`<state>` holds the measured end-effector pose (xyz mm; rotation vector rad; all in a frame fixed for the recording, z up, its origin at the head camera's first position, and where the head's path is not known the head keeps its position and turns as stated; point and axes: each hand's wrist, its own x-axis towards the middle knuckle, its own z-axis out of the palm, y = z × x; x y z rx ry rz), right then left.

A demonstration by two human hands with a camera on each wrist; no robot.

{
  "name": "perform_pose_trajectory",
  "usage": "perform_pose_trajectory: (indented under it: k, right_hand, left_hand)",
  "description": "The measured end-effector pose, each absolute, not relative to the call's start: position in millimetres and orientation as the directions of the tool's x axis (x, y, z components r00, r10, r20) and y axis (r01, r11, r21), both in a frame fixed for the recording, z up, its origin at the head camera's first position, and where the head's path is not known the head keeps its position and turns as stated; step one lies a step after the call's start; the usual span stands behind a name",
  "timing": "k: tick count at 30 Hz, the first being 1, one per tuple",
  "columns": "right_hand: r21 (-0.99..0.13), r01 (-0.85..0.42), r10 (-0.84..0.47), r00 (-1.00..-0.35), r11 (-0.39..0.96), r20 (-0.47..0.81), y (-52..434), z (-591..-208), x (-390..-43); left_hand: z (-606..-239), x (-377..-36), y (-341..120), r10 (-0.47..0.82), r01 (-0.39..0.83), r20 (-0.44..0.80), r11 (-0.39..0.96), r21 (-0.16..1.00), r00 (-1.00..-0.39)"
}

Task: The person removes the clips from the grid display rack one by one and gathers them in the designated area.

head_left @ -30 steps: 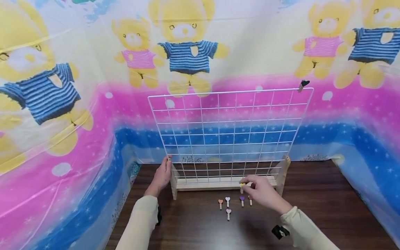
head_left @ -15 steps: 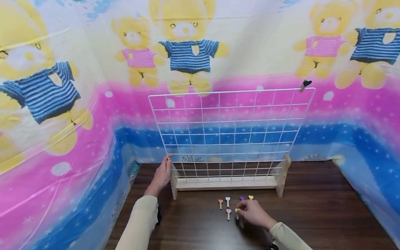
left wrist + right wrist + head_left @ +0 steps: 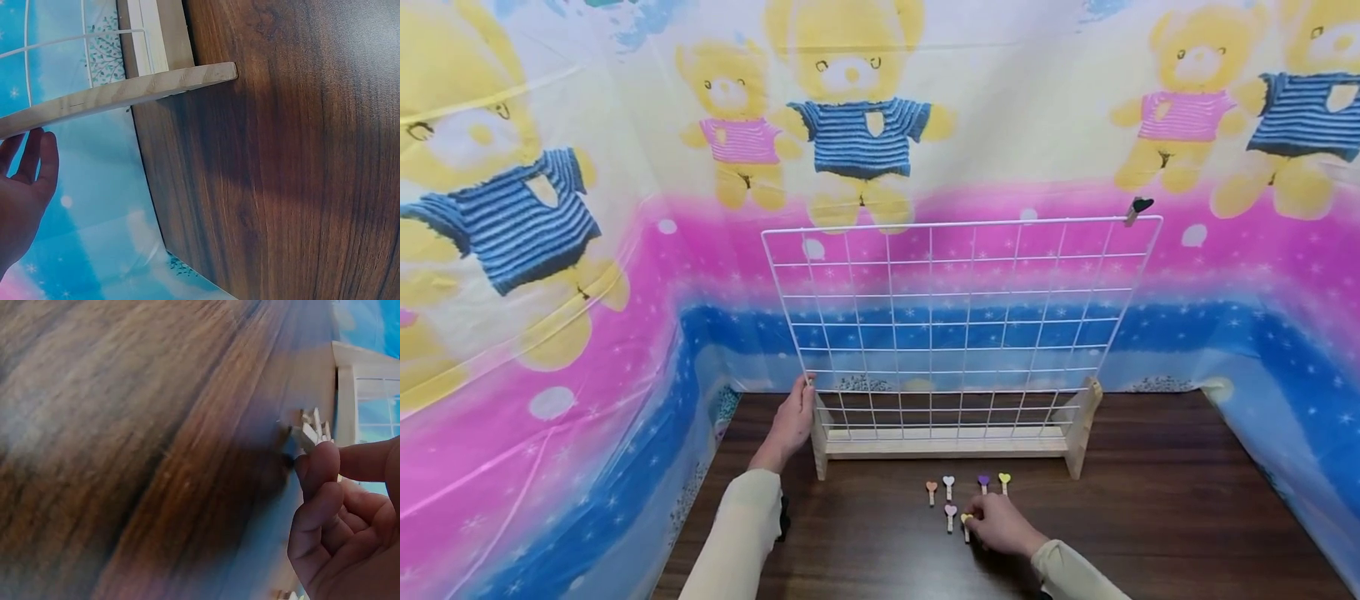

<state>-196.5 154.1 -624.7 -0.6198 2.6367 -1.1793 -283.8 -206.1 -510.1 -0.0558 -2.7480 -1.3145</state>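
A white wire grid panel [image 3: 962,223] stands upright in a wooden stand [image 3: 943,446] on a dark wooden table [image 3: 1150,517]. My left hand [image 3: 790,421] rests with straight fingers against the stand's left foot [image 3: 125,90]; the left wrist view shows the hand [image 3: 25,187] beside that foot. Low over the table, my right hand [image 3: 976,517] pinches a small yellow heart peg [image 3: 965,520]. In the right wrist view its fingertips [image 3: 319,465] grip the wooden peg [image 3: 309,432]. Close by lie a pink heart peg [image 3: 950,512] and a row of orange [image 3: 931,487], white [image 3: 948,483], purple [image 3: 983,481] and yellow [image 3: 1003,479] ones.
A dark clip [image 3: 1138,207] sits on the grid's top right corner. A plastic sheet printed with teddy bears [image 3: 850,125] hangs behind and on both sides of the table. The table's left edge [image 3: 700,500] meets that sheet.
My right hand has drawn back from the stand's base toward me, carrying the yellow peg down to the table beside the pink one. The left hand has stayed at the stand.
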Motion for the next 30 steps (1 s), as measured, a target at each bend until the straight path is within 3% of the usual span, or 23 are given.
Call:
perform_pose_trajectory:
  k: [6, 15, 30]
  right_hand:
    - [-0.718, -0.313, -0.428, -0.904, 0.622, 0.024, 153.5, -623.7, -201.8]
    - [-0.582, -0.365, -0.426, -0.904, 0.727, 0.035, 151.5, -625.9, -205.2]
    - [-0.565, -0.35, -0.388, -0.92, 0.747, 0.057, 152.2, -629.3, -206.1]
  left_hand:
    - [-508.1, -282.4, -206.6, -0.004, 0.084, 0.111, 0.629, 0.773, -0.994]
    - [-507.3, -280.2, -205.1, 0.004, 0.072, 0.089, 0.622, 0.779, -0.996]
    - [-510.4, -282.3, -205.9, 0.005, 0.092, 0.112, 0.615, 0.783, -0.994]
